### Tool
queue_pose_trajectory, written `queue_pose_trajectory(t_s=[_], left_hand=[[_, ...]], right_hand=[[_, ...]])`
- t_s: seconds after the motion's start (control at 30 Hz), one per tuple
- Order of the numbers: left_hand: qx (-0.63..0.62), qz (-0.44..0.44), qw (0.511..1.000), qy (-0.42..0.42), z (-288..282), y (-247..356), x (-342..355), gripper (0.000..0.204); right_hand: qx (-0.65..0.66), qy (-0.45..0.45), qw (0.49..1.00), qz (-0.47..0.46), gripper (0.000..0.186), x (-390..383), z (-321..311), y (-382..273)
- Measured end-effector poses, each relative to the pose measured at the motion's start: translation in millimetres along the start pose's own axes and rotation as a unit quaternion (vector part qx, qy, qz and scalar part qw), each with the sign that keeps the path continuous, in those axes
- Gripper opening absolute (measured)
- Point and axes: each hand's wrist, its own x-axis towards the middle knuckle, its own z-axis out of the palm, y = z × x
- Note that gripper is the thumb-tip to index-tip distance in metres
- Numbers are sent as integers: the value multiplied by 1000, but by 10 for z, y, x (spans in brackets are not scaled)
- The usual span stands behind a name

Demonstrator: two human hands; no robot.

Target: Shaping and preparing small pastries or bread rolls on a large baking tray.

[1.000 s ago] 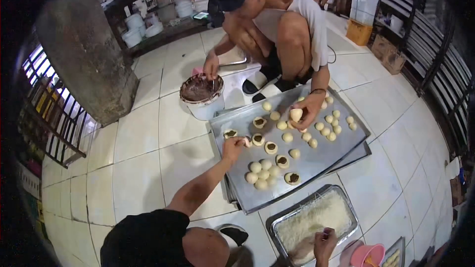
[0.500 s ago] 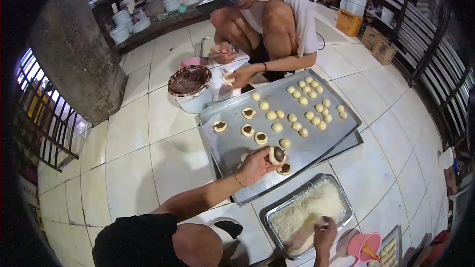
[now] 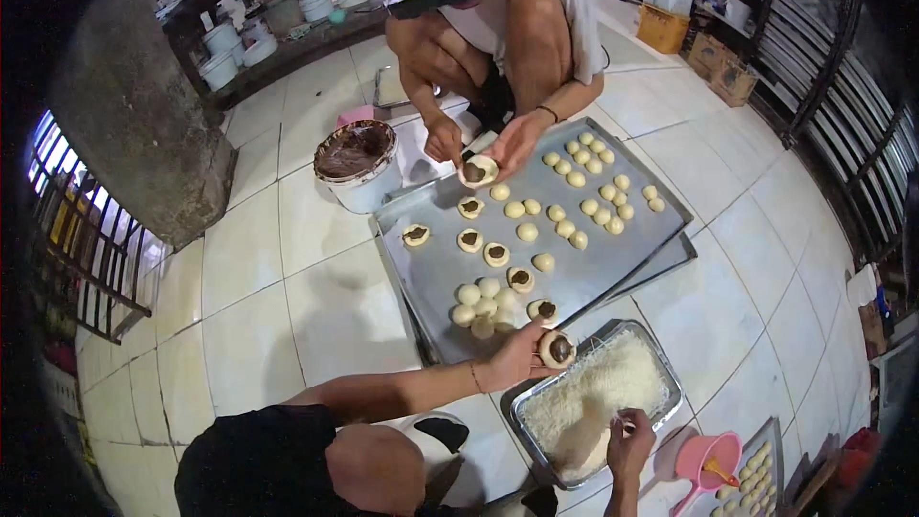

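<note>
My left hand [image 3: 513, 360] grips a flattened dough round [image 3: 557, 349] topped with dark brown filling, above the near corner of a large metal tray [image 3: 421, 278]. My right hand [image 3: 629, 445] is closed in a pinch over a smaller metal pan [image 3: 675, 373] of pale grated shreds [image 3: 608, 383]. A few pale shreds seem to show at its fingertips. On the large tray lie several filled dough rounds [image 3: 496, 255], plain dough balls [image 3: 576, 178] and a cluster of paler balls [image 3: 485, 297].
Across the tray, a squatting person [image 3: 507, 48] holds another filled dough round [image 3: 477, 170]. Beside them stands a white bucket [image 3: 362, 193] smeared with brown filling. A pink dipper [image 3: 706, 460] and a tray of dough pieces [image 3: 754, 479] are at the lower right, on the tiled floor [image 3: 249, 258].
My left hand has moved right and nearer with the dough round, uncovering the pale balls. My right hand stays over the shreds. The other person's hands have come together at a filled round.
</note>
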Motion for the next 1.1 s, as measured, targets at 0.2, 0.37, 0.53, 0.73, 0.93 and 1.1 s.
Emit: queue_pose_trajectory(t_s=[0.2, 0.37, 0.53, 0.73, 0.93, 1.1], left_hand=[[44, -54, 997, -17, 130, -344, 197, 66], [64, -87, 992, -58, 200, -476, 352, 65], [48, -97, 994, 2, 321, -477, 347, 53], [77, -84, 993, -4, 346, -639, 330, 36], [205, -19, 976, -65, 314, -642, 269, 31], [197, -41, 978, -63, 401, -509, 106, 32]], right_hand=[[61, -27, 990, 122, 20, 58, -150, -167], [136, -100, 969, 178, 16, 184, -271, -229], [255, -94, 945, 183, 19, 312, -293, -527], [129, -49, 990, 37, 25, 251, 33, -926], [0, -1, 994, -110, 31, 200, 158, -1066], [212, -40, 976, 12, 36, 157, 34, -995]])
